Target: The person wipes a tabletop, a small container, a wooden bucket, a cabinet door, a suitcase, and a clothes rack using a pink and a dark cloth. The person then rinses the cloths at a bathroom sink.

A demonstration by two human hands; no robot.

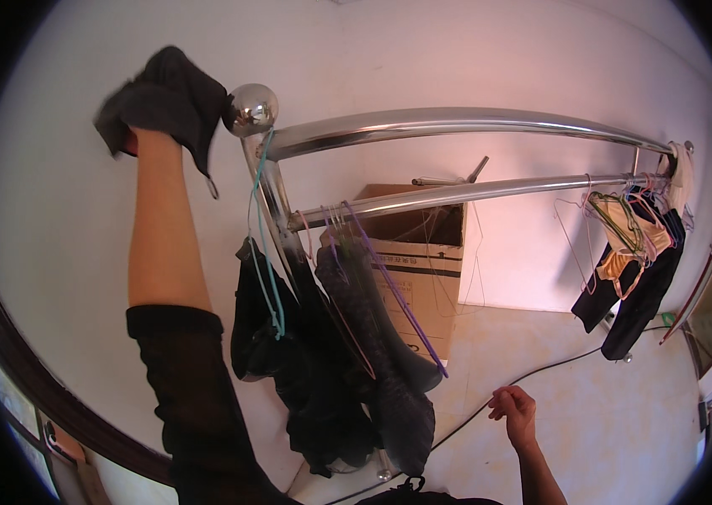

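Note:
My left hand [131, 140] is raised at the upper left, mostly hidden beneath a dark cap-like cloth item [172, 101] that hangs over it, with a small loop dangling. It is beside the ball end of a steel clothes rack [444, 120]. My right hand [512, 407] is low at the centre right, fingers curled, with nothing visible in it. Dark garments [324, 391] hang at the rack's near end. A teal hanger [261, 252] hangs from its post, and a purple hanger [397, 290] from the lower bar.
An open cardboard box [419, 297] stands behind the rack against the wall. At the far end, more clothes [640, 284] and several hangers crowd together. A black cable [545, 369] crosses the tiled floor. A dark-framed opening [65, 404] curves along the lower left.

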